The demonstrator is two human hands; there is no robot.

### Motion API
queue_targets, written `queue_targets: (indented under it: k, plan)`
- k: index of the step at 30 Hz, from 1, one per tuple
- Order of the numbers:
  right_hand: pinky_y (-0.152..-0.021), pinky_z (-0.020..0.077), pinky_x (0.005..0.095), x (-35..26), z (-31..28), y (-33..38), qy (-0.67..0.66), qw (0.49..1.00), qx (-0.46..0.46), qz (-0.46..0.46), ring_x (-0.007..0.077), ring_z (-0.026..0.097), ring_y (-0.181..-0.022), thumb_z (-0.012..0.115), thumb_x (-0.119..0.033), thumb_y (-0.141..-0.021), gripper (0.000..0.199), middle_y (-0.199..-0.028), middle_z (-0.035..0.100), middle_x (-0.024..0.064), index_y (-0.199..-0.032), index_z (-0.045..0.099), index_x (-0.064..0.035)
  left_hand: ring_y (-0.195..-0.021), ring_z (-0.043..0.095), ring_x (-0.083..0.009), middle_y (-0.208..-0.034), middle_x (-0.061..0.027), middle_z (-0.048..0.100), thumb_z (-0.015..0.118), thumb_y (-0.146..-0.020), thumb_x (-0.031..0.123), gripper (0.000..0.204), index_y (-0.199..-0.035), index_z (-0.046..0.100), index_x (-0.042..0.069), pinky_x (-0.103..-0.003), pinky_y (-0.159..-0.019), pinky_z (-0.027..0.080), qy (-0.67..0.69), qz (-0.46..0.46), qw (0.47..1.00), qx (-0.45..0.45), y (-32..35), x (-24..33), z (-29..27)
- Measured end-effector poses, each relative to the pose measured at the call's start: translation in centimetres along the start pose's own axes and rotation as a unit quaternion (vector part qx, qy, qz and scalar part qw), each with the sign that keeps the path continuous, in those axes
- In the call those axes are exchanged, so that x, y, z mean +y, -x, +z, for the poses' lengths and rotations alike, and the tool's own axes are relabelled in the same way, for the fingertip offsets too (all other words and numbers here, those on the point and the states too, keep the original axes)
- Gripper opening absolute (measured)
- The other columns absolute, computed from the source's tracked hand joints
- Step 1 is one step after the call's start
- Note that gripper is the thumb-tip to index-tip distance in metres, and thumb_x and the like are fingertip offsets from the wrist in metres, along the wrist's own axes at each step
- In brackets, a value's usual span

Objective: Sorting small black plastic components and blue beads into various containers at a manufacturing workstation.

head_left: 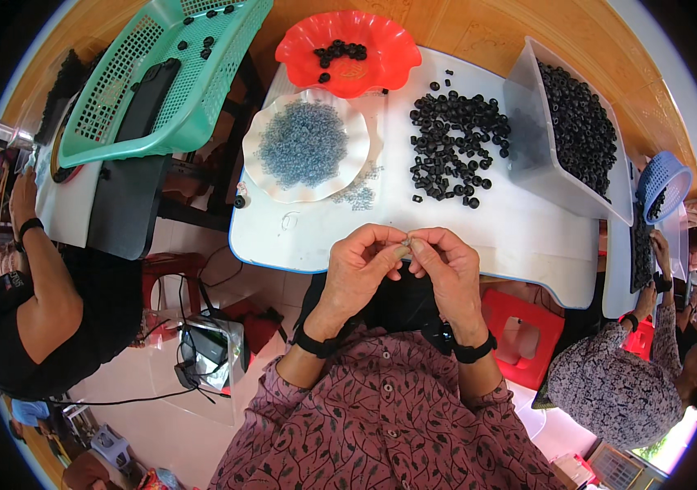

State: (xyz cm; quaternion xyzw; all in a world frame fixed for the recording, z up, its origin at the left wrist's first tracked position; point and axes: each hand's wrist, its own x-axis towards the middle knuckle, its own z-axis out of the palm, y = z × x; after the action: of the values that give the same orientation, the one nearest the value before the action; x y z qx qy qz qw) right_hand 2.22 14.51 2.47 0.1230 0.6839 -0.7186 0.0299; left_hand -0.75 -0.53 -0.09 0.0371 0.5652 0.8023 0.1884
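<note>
My left hand [358, 265] and my right hand [451, 269] meet at the near edge of the white table [520, 241]. Thumbs and forefingers pinch together around something tiny and pale, too small to make out. Beyond my left hand stands a white scalloped plate [356, 159] heaped with small translucent grey-blue pieces [303, 145]. More translucent pieces [355, 196] lie loose at its right side. Ahead of my right hand, many small black round parts [456, 143] are spread over the tabletop.
A red scalloped dish [393, 57] with a few black parts sits at the far edge. At right, a translucent bin [530, 122] is full of black parts. A green basket [193, 135] stands left. People work on both sides; a red stool [540, 322] is at lower right.
</note>
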Motion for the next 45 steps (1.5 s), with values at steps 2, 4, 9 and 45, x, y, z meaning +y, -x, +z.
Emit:
queue_targets:
  k: [2,4,9,45]
  plan:
    - [-0.061,0.0463,0.0192,0.0,0.0,0.0,-0.004,1.000,-0.003,-0.001,0.0050,0.057,-0.068,0.060,-0.012,-0.093,0.018,-0.085,0.065,0.0019,-0.104,0.064,0.0001,-0.068,0.057,-0.0048,-0.081,-0.0021,0.064,0.061,-0.091,0.005,0.011,-0.100,0.064,-0.001,-0.019,-0.056,0.049,0.009,0.003,1.000,0.004,-0.1,-0.2,0.0]
    - [-0.062,0.0463,0.0190,0.2,0.0,0.2,-0.001,1.000,0.001,-0.008,0.0051,0.057,-0.069,0.060,-0.012,-0.093,0.017,-0.085,0.064,0.0018,-0.104,0.063,0.0002,-0.067,0.057,-0.0047,-0.081,-0.0021,0.064,0.060,-0.092,0.005,0.010,-0.099,0.064,-0.001,-0.019,-0.056,0.049,0.003,0.003,1.000,0.006,-0.1,-0.2,0.2]
    - [-0.063,0.0466,0.0194,0.2,0.2,0.4,0.022,0.999,0.014,-0.043,0.0058,0.056,-0.069,0.059,-0.011,-0.093,0.015,-0.085,0.063,0.0024,-0.101,0.061,0.0016,-0.065,0.056,-0.0044,-0.080,-0.0017,0.063,0.059,-0.093,0.006,0.010,-0.098,0.064,-0.001,-0.019,-0.055,0.049,-0.022,-0.002,1.000,0.009,-0.3,-0.3,0.3]
    - [-0.070,0.0498,0.0273,1.9,-5.9,-2.9,0.237,0.954,0.094,-0.159,0.0170,0.062,-0.077,0.059,-0.002,-0.088,0.009,-0.090,0.065,0.0100,-0.097,0.062,-0.0014,-0.064,0.069,-0.0186,-0.085,-0.0160,0.069,0.061,-0.087,0.000,0.029,-0.114,0.055,-0.010,-0.027,-0.055,0.057,-0.188,0.028,0.981,0.042,-3.7,-2.6,6.4]
